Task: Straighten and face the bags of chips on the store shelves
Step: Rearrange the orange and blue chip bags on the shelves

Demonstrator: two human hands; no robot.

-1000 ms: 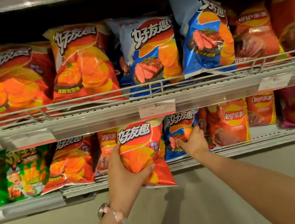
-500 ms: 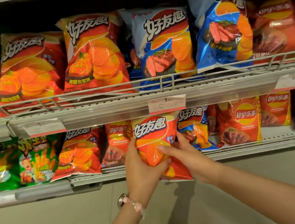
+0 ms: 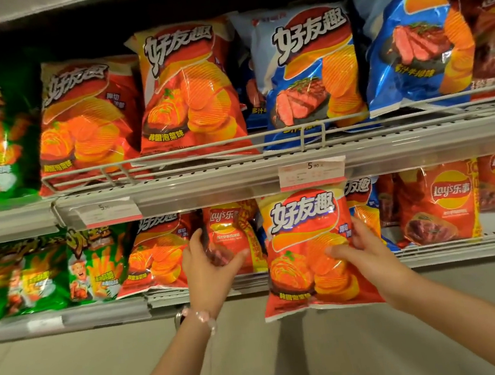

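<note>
Shelves (image 3: 269,175) run across in two tiers, the upper one fronted by a wire rail and stacked with red, blue and green bags, the lower one (image 3: 466,249) lined with more bags under a price tag (image 3: 312,172). Red bag (image 3: 305,252) hangs upright just in front of the lower shelf's edge, its bottom below the shelf lip, pinched at its right side in the grip of the right hand (image 3: 363,251), thumb across the front. Left hand (image 3: 209,266) curls its fingers and thumb round a Lay's bag (image 3: 227,236) standing on the lower shelf just beside it.
</note>
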